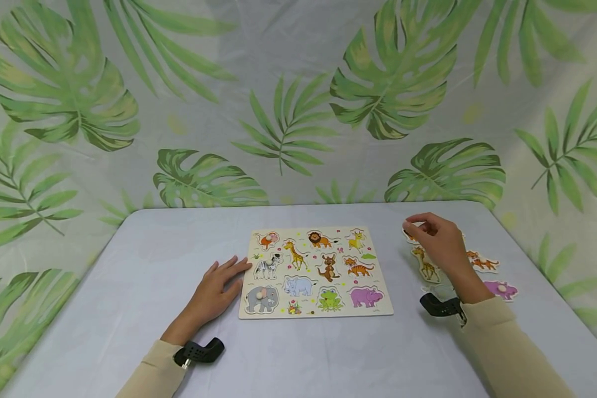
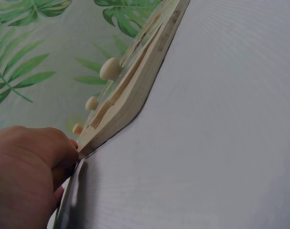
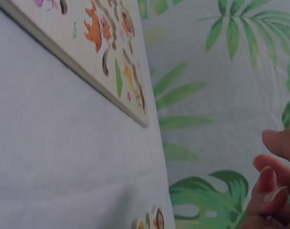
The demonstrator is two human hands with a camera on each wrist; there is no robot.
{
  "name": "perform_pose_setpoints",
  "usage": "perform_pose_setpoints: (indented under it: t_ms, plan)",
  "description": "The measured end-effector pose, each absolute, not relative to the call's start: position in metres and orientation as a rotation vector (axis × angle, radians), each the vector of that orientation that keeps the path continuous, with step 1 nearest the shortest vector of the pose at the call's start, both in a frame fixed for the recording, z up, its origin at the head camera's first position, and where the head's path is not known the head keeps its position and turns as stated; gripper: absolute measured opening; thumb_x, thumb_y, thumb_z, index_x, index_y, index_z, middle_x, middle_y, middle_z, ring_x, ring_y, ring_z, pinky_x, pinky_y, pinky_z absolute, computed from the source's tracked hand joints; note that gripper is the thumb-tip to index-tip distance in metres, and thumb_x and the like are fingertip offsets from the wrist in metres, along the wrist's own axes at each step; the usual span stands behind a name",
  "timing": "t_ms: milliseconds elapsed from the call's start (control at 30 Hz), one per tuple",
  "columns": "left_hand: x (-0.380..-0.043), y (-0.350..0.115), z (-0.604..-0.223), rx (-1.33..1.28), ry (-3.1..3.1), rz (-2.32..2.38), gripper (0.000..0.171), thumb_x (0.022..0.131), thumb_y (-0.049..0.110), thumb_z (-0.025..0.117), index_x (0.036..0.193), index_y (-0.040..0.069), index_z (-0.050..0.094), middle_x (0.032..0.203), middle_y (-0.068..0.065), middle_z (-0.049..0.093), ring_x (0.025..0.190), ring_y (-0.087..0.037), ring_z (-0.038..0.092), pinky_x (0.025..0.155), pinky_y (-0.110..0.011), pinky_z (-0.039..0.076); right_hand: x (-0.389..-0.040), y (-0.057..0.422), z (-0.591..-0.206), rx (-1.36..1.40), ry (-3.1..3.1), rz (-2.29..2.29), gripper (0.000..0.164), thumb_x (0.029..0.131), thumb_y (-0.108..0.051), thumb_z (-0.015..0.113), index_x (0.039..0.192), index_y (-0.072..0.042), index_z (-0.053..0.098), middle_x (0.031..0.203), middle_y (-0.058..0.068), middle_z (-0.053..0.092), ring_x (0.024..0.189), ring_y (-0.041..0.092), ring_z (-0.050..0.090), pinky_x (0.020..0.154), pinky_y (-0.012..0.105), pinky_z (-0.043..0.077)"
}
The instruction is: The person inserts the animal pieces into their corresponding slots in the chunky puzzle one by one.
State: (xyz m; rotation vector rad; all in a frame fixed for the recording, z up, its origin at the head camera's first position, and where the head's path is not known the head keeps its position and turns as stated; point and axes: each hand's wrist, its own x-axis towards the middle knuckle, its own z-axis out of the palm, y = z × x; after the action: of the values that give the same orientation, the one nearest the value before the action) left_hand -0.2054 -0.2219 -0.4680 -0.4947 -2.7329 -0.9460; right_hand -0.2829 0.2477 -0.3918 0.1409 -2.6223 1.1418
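Observation:
A light wooden animal puzzle board [image 1: 305, 275] lies on the white-covered table. My left hand [image 1: 219, 290] rests flat beside it, fingers straight and touching its left edge. In the left wrist view, knobs [image 2: 110, 69] stand up from pieces along that side; an elephant piece [image 1: 261, 299] with a knob sits at the lower left. My right hand [image 1: 440, 243] hovers over the loose pieces, its fingers loosely bent. Nothing shows between the fingertips [image 3: 266, 179] in the right wrist view. Beneath the hand are a giraffe piece [image 1: 425, 265] and another piece [image 1: 408, 234], partly hidden.
To the right of that hand lie a tiger piece [image 1: 483, 261] and a purple hippo piece [image 1: 499, 289]. A pale piece [image 1: 440, 289] is partly covered by the right wrist. Behind the table [image 1: 179, 243] hangs a leaf-patterned cloth [image 1: 298, 110].

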Motion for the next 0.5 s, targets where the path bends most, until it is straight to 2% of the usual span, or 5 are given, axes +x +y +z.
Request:
perform_pose_setpoints:
  t_ms: [500]
  plan:
    - [-0.206,-0.221,-0.467,-0.486,-2.739,-0.932,0.04,0.094,0.011,0.06,0.134,0.013,0.058,0.143,-0.006,0.051,0.138,-0.029,0.037,0.117,-0.054,0.012,-0.279,0.28,-0.402,0.315,-2.725,1.054,0.039,0.093,-0.041,0.062,0.117,-0.009,0.066,0.088,0.008,0.06,0.073,0.02,0.052,0.05,0.028,0.044]
